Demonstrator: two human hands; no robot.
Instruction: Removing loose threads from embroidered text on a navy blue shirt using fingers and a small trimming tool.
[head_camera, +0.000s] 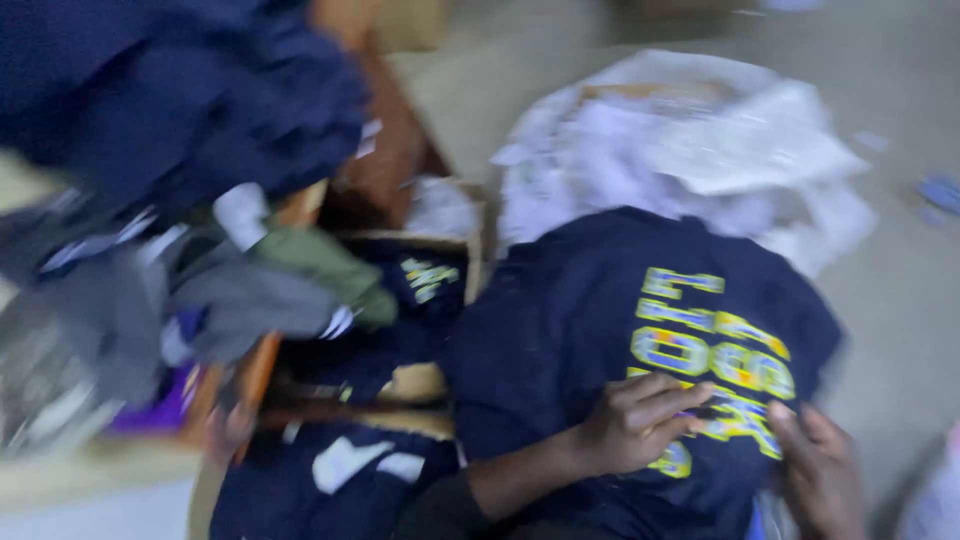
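A dark navy shirt (580, 320) with yellow printed lettering lies spread in front of me. My left hand (640, 420) rests on the print, fingers curled and pressing the cloth. At the lower right, my right hand (825, 470) touches the shirt's edge beside the lettering. The picture is blurred, so the exact grip of either hand is unclear.
A heap of white plastic bags (690, 140) lies behind the shirt. To the left stands an open cardboard box (395, 150) with more navy garments (180, 90) piled over it, plus grey and green clothes (250, 290). Pale floor (900, 290) shows at the right.
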